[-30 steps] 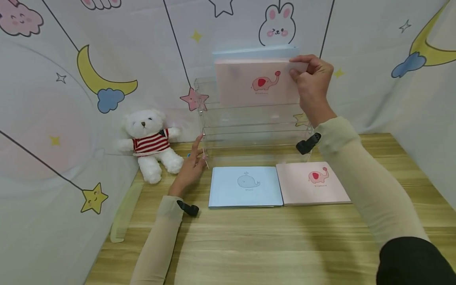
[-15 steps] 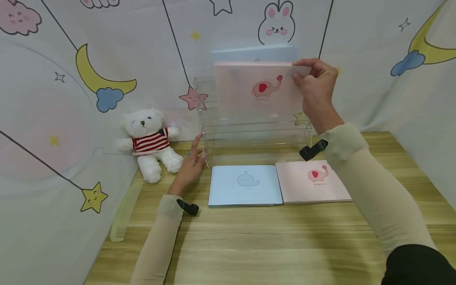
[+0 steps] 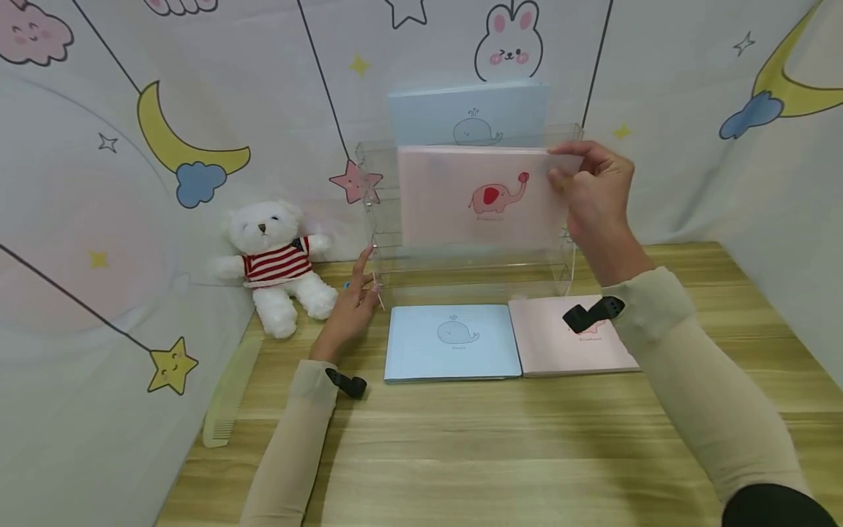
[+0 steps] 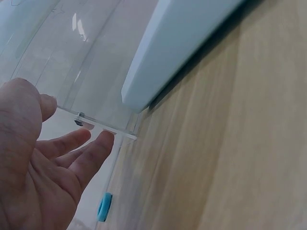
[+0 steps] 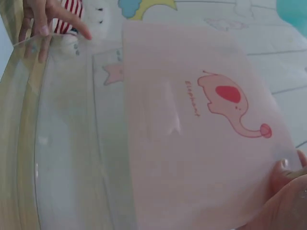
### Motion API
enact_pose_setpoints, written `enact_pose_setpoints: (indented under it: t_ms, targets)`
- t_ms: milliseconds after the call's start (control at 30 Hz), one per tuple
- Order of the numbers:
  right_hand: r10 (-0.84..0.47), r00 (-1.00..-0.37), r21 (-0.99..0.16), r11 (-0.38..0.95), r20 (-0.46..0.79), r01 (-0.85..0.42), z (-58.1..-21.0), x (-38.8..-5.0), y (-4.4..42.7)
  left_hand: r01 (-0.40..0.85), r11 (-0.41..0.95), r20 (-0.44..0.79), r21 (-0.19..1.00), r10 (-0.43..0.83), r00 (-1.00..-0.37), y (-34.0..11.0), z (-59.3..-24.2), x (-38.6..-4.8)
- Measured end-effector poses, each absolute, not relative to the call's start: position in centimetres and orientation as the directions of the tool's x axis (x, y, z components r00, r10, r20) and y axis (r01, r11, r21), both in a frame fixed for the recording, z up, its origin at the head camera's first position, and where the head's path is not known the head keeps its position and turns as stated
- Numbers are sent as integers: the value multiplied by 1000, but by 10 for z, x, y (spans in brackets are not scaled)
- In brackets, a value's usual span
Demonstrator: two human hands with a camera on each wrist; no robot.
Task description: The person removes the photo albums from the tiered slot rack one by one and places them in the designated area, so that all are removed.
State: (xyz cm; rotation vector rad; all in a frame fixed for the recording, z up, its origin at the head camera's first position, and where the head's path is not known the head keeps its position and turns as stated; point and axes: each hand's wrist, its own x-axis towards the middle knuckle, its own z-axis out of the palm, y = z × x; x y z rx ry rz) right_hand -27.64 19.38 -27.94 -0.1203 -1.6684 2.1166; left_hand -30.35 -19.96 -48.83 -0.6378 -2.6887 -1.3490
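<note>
My right hand [image 3: 601,197] pinches the upper right corner of a pink notebook [image 3: 441,197] with an elephant drawing, thumb in front. The notebook stands upright at a middle tier of a clear acrylic rack [image 3: 461,277]. In the right wrist view its lower edge is seen close to the rack's clear panels. Behind it, a blue notebook [image 3: 421,117] with a whale drawing stands in the top tier. My left hand [image 3: 349,318] touches the rack's left side panel with fairly straight fingers; the left wrist view shows its fingertips [image 4: 106,138] at the panel's edge.
On the wooden table before the rack lie another blue notebook [image 3: 415,348] and another pink notebook [image 3: 546,344], side by side. A white teddy bear [image 3: 276,271] sits left of the rack. A pale comb [image 3: 230,395] lies near the table's left edge. Behind hangs a printed cloth [image 3: 263,88].
My right hand has lowered the pink notebook from in front of the blue one to a lower tier, uncovering the whale drawing. The left hand stays at the rack's side.
</note>
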Motion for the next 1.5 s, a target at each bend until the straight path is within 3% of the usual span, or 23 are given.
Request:
enact_pose_setpoints:
  t_ms: [267, 667, 1167, 1500]
  targets:
    - [362, -921, -966, -153, 141, -209, -290, -250, 186, 390, 524, 239, 758, 334, -912, -199, -488, -304]
    - [300, -952, -965, -225, 65, -137, -311, -218, 175, 389, 529, 244, 754, 325, -914, -198, -488, -303]
    - [223, -975, -959, -275, 11, -74, -342, -195, 172, 406, 520, 253, 752, 340, -906, -201, -491, -306]
    - [169, -982, -941, -338, -88, 26, -361, -182, 170, 423, 526, 269, 738, 345, -899, -203, -493, -307]
